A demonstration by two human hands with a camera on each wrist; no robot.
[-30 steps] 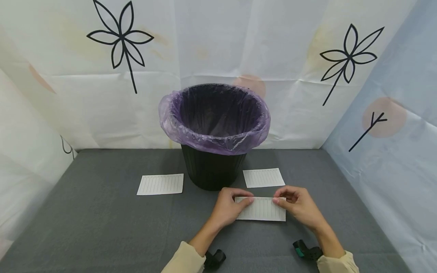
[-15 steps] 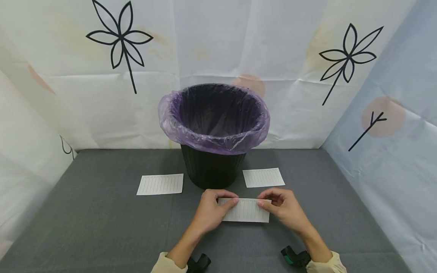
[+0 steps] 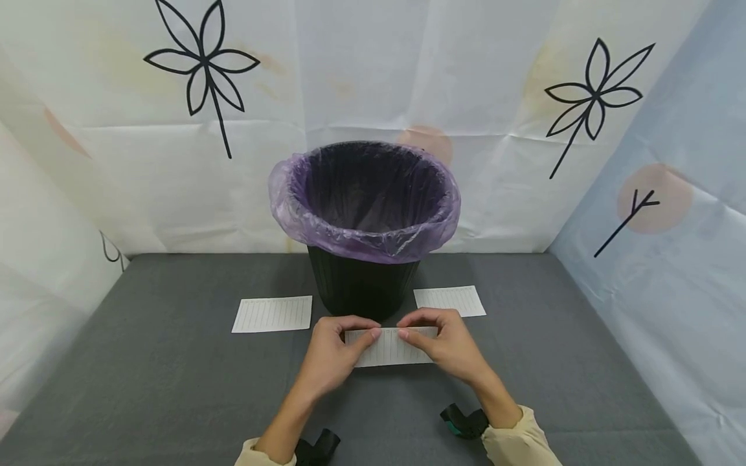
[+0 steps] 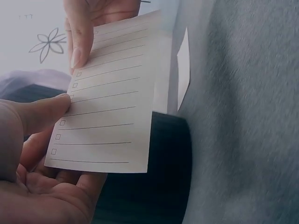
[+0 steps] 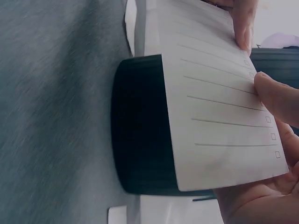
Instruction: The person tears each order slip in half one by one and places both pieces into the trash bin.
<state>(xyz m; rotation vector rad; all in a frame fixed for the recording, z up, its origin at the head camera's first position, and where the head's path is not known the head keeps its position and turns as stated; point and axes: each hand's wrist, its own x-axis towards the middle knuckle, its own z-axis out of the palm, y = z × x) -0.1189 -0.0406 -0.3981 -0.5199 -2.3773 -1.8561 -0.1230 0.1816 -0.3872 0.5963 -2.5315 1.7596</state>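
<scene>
A lined paper sheet (image 3: 392,348) with a column of small checkboxes is held up in front of the bin. My left hand (image 3: 333,353) pinches its upper edge between thumb and fingers, toward the sheet's left part. Close beside it, my right hand (image 3: 451,343) pinches the same edge toward the right. In the left wrist view the left thumb (image 4: 46,112) lies on the printed face of the sheet (image 4: 107,102), with fingers behind. The right wrist view has the right thumb (image 5: 275,95) on that face too.
A black bin (image 3: 361,281) with a purple plastic liner (image 3: 280,194) stands behind the hands. Lined sheets lie on the grey table (image 3: 175,388), one at its left (image 3: 272,314) and another at its right (image 3: 460,299). Patterned cloth (image 3: 373,65) hangs behind.
Both hands have moved left with the sheet between them, ending in front of the bin and slightly higher. The hands' grips have come closer together along the edge.
</scene>
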